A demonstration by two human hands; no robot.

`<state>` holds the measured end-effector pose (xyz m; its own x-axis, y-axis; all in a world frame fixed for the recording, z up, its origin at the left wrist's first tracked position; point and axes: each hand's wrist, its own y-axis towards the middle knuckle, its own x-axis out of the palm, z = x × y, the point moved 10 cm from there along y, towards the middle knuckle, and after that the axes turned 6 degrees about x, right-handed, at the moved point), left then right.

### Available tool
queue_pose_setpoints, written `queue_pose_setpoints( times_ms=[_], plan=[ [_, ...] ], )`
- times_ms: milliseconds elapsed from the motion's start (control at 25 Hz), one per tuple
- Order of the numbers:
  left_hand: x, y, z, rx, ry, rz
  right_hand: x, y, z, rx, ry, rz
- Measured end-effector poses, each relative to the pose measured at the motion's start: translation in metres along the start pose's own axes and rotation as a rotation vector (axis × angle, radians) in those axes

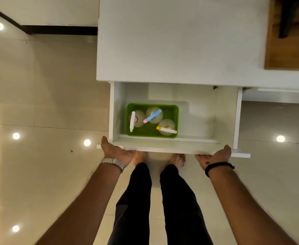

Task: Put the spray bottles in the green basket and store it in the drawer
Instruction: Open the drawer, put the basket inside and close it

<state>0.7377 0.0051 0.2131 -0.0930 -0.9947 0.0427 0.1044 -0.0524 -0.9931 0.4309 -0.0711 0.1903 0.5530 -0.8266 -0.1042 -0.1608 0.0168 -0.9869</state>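
The green basket [171,112] sits on the floor of the open white drawer [198,121], toward its left front. Three clear spray bottles stand inside it: one with a white head [132,121] at the left, one with a blue and pink head [152,116] at the back, one with a white and yellow head [166,129] at the front right. My left hand [117,152] grips the drawer front's [171,148] left end, thumb on top and fingers underneath. My right hand [216,157] holds the right end the same way.
A white cabinet top [180,41] spans above the drawer, with a wooden surface [288,50] at the far right. Glossy cream floor tiles [39,103] lie to the left and right. My legs and bare feet [177,160] stand just under the drawer front.
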Motion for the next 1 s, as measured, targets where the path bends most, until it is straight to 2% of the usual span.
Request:
queue_pose_setpoints(
  times_ms=[160,320,480,680,1000],
  plan=[
    [0.038,0.002,0.018,0.015,0.022,-0.082,0.037,-0.004,-0.013,-0.005,-0.017,-0.018],
    [0.060,0.009,0.018,0.086,0.318,-0.038,0.081,-0.008,-0.031,-0.037,-0.014,-0.041],
    [0.118,0.003,0.060,0.063,0.085,-0.203,0.124,-0.015,-0.047,-0.084,-0.065,-0.104],
    [0.154,0.008,0.082,0.102,0.183,-0.285,0.168,-0.020,-0.062,-0.102,-0.155,-0.154],
    [0.182,0.019,0.105,0.247,0.255,-0.304,0.205,-0.022,-0.079,-0.146,-0.154,-0.278]
  ],
)
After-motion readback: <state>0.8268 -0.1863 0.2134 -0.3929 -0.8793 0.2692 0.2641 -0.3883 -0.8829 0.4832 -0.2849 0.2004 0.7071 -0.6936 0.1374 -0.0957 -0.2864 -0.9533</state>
